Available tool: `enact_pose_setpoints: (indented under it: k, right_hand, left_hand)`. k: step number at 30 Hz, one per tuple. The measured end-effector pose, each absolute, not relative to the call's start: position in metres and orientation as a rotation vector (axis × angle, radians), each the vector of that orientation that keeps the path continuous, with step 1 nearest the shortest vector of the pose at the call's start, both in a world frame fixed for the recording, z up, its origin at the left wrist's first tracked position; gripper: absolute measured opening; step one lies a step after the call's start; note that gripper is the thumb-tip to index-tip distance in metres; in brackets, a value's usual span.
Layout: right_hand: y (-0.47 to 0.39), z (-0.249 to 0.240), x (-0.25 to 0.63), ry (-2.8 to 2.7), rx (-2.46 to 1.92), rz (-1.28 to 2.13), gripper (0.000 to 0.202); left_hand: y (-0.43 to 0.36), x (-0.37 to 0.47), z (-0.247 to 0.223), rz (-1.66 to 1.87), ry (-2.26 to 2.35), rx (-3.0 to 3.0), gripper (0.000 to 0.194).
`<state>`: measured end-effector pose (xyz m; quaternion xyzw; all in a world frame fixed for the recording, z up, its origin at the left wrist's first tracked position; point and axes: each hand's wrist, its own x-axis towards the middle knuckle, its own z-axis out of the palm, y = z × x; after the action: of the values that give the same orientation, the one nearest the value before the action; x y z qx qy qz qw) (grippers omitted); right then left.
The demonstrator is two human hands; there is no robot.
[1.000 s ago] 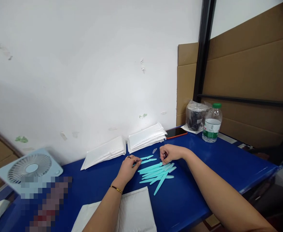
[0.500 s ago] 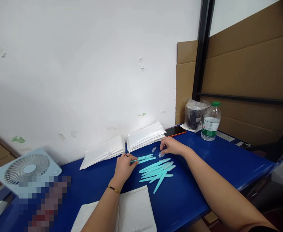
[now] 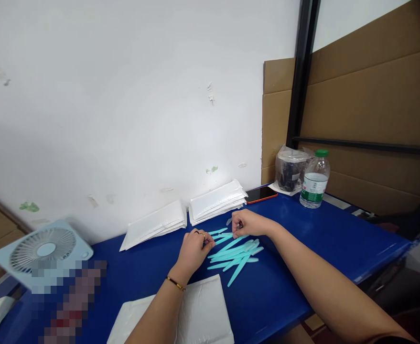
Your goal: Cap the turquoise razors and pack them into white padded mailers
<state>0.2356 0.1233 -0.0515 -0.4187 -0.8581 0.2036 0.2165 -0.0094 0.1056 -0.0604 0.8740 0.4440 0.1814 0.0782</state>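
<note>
Several slim turquoise plastic sticks, shaped like eyebrow razors, lie in a loose pile (image 3: 236, 255) on the blue table. At the pile's left edge, my left hand (image 3: 195, 248) has thumb and fingers closed at the end of a turquoise stick (image 3: 221, 237). My right hand (image 3: 249, 224) pinches at the pile's far side, where another turquoise stick shows under the fingertips. A small clear piece (image 3: 229, 221) lies just left of the right hand. Below my left forearm rests a white padded mailer (image 3: 206, 306).
Two stacks of white padded mailers, left (image 3: 156, 223) and right (image 3: 217, 203), stand along the wall. Behind on the right are a phone (image 3: 262, 194), a bagged cup (image 3: 290, 172) and a water bottle (image 3: 314, 181). A light-blue fan (image 3: 47, 251) sits at the left.
My right hand has moved left and nearer, from the small clear pieces to the turquoise sticks. My left hand has shifted slightly right, toward the pile.
</note>
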Motion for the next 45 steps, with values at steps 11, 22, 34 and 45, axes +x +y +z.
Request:
enact_pose_setpoints:
  k: [11, 22, 34, 45]
  right_hand:
    - [0.127, -0.047, 0.265, -2.389, -1.416, 0.523, 0.02]
    - [0.125, -0.054, 0.245, -2.434, -1.29, 0.508, 0.015]
    - [0.115, -0.04, 0.261, -2.535, -1.214, 0.829, 0.025]
    - [0.112, -0.047, 0.244, -2.579, -1.217, 0.825, 0.016]
  left_hand:
    - [0.112, -0.021, -0.056, 0.582, 1.526, 2.545, 0.017]
    - [0.104, -0.011, -0.057, 0.446, 1.408, 2.652, 0.017]
    - [0.099, -0.015, -0.049, 0.534, 1.284, 2.507, 0.022]
    - [0.098, -0.011, -0.058, 0.5, 1.228, 2.591, 0.018]
